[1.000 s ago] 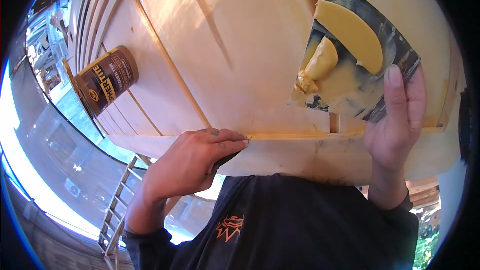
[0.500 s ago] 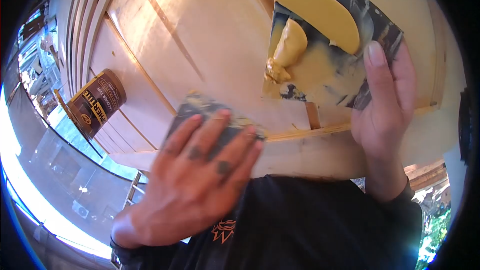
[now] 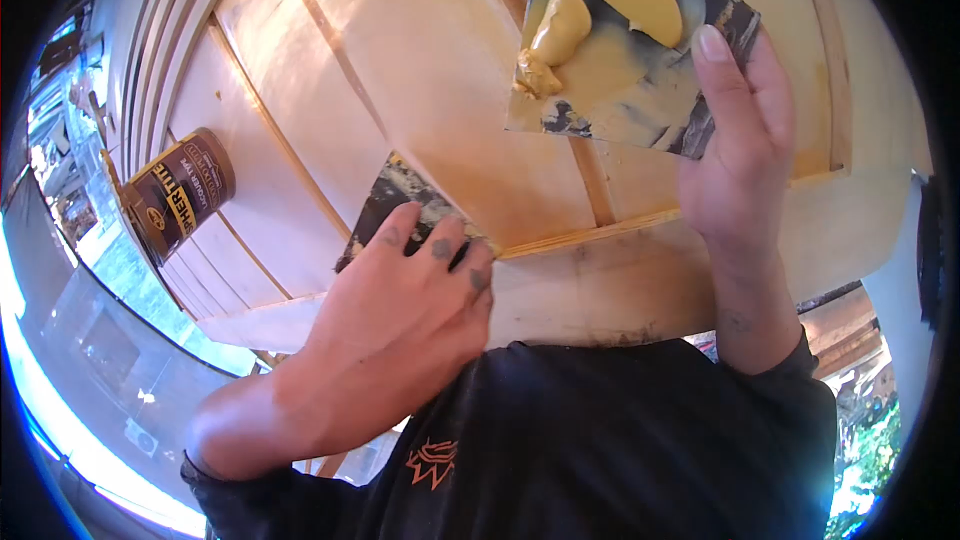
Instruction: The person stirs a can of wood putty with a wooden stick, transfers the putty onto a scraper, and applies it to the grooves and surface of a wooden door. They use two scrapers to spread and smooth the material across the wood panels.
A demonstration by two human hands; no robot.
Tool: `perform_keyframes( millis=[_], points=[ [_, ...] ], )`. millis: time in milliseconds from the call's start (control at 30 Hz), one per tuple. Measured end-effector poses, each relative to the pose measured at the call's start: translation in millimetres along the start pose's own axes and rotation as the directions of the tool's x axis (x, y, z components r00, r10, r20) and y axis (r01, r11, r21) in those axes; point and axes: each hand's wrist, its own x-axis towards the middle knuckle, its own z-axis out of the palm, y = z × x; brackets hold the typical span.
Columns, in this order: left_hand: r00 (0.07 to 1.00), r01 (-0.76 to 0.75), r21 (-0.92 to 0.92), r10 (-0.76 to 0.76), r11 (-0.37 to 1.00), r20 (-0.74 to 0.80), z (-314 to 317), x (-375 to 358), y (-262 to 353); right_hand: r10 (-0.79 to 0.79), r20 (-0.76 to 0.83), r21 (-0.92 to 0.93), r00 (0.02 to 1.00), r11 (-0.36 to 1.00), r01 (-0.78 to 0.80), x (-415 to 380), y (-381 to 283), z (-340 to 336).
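brown can (image 3: 180, 205) lying at left on pale wood panel (image 3: 440, 70), left hand (image 3: 400, 315) at centre gripping putty knife (image 3: 400, 202), blade pressed on panel near its lower trim, right hand (image 3: 735, 175) upper right clasping putty-loaded board (image 3: 625, 70)

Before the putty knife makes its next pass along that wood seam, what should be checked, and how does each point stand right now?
1. Left hand has a firm hold on the putty knife: ok, fingers are pressed flat on the blade.
2. Blade lies against the wooden panel beside the seam: ok.
3. Filler on the blade's working face: cannot tell, that face is turned to the wood.
4. Filler supply: ok, a yellow filler lump sits on the palette board in the right hand.
5. Palette board held clear of the seam: ok.
6. Can lying on its side on the panel, steady: cannot tell.
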Motion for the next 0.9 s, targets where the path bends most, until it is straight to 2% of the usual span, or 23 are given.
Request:
perform_keyframes(
  millis=[67,167,300,333,433,533,567,600,667,700,767,800,900],
  points=[
    [1.000,0.008,-0.011,-0.008,1.000,0.003,7.2,-9.3,-4.8,0.021,-0.069,-0.011,0.997,1.000,-0.022,-1.3,-1.4,2.2],
    [0.999,0.030,0.024,-0.031,0.999,0.039,20.1,-23.1,-9.8,-0.001,-0.005,0.015,1.000,1.000,0.001,2.0,3.3,-12.6],
    [0.994,0.074,0.022,-0.076,0.997,0.083,37.3,-41.9,-16.4,-0.027,-0.085,-0.064,0.996,0.998,0.022,4.1,0.6,-10.0],
    [0.993,0.086,0.020,-0.087,0.996,0.083,41.6,-46.0,-17.7,-0.007,-0.130,-0.036,0.991,0.999,0.002,4.7,-1.1,-6.4],
    [0.994,0.092,0.030,-0.094,0.995,0.048,49.5,-53.6,-23.0,-0.002,-0.062,-0.005,0.998,1.000,0.001,6.9,-0.9,-6.4],
    [0.988,0.152,0.007,-0.152,0.988,0.034,52.4,-67.0,-38.2,0.019,-0.094,-0.039,0.995,0.999,-0.023,5.0,-4.1,-7.5],
    [0.976,0.201,-0.088,-0.207,0.976,-0.062,50.3,-72.1,-41.9,0.025,-0.114,-0.045,0.993,0.999,-0.031,4.1,-5.2,-5.7],
    [0.952,0.236,-0.185,-0.265,0.954,-0.152,46.1,-77.9,-45.6,0.031,-0.138,-0.052,0.990,0.998,-0.039,3.6,-6.9,-3.1],
    [0.864,0.234,-0.393,-0.376,0.889,-0.335,45.2,-86.1,-53.3,0.036,-0.035,0.021,0.999,0.999,-0.035,3.3,-7.3,-2.9],
    [0.779,0.220,-0.515,-0.467,0.828,-0.418,51.0,-87.1,-53.3,0.022,0.093,0.105,0.995,0.994,-0.031,5.3,-7.7,-8.4],
    [0.560,0.131,-0.724,-0.653,0.678,-0.510,65.4,-91.2,-49.1,-0.001,0.200,0.179,0.980,0.983,-0.036,6.4,-8.6,-15.5],
    [0.553,0.123,-0.796,-0.707,0.593,-0.441,71.8,-101.7,-48.9,0.000,0.179,0.170,0.984,0.985,-0.031,3.2,-10.2,-17.7],
    [0.352,0.022,-0.953,-0.895,0.301,-0.275,103.2,-112.9,-37.5,0.028,0.199,0.163,0.980,0.985,-0.061,-0.3,-13.3,-26.1]
  ],
)
